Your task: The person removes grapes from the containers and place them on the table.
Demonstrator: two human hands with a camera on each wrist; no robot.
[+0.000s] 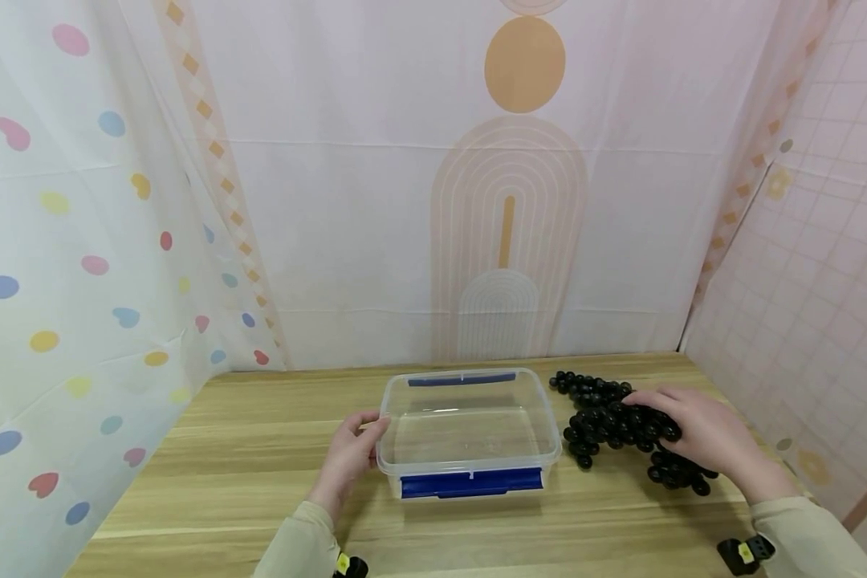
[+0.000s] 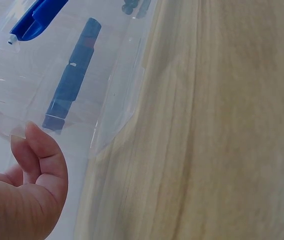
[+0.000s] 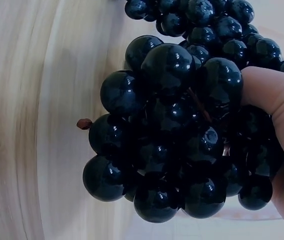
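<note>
A clear plastic container with blue side clips stands lidless on the table, nothing visible inside it. My left hand grips its left rim, thumb on top; the left wrist view shows the thumb and fingers pinching the clear wall. To the right of the container are bunches of shiny black grapes. My right hand holds one bunch from above. Close up in the right wrist view, finger and thumb clasp the grapes, with a brown stem end poking out. Part of that hand is out of frame.
The wooden table reaches back to a hanging patterned cloth. A dotted curtain borders the left side, a checked one the right. More black grapes lie behind the held bunch.
</note>
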